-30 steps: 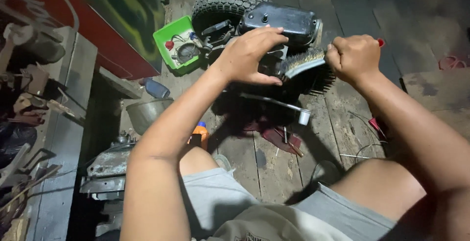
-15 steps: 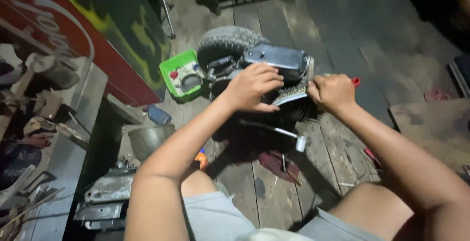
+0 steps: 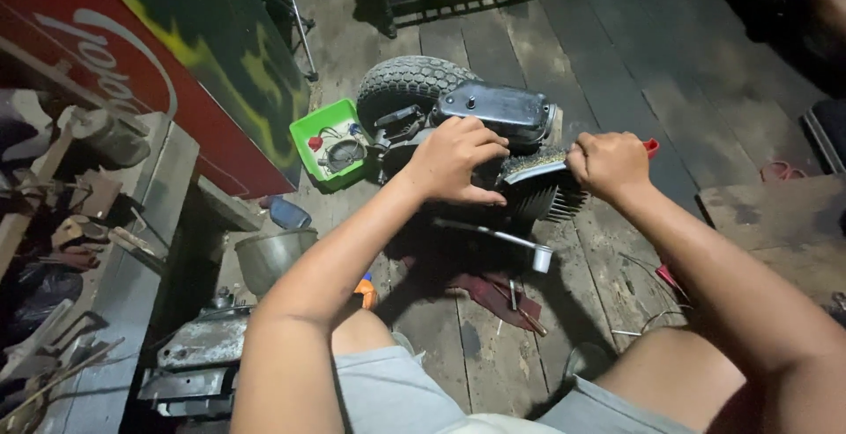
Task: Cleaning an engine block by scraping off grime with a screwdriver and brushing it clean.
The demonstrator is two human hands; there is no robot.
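Observation:
A small dark engine (image 3: 500, 115) with cooling fins lies on the wooden plank floor in front of me, a knobby tyre (image 3: 407, 87) right behind it. My left hand (image 3: 455, 160) grips the engine's left side, fingers curled over its body. My right hand (image 3: 608, 164) is closed on a red-handled brush (image 3: 649, 146), whose bristles rest along the finned part. A metal socket wrench (image 3: 502, 242) lies on the floor just below the engine.
A green tray (image 3: 319, 131) of small parts sits left of the tyre. A metal bowl (image 3: 270, 258) and an engine casing (image 3: 201, 355) lie at lower left. Red panel and cluttered shelf on the left. Red rag (image 3: 493, 294) with small tools near my knees.
The camera has tilted up and back, showing more floor beyond the engine. Both hands keep their hold; the right hand with the brush has shifted slightly along the fins.

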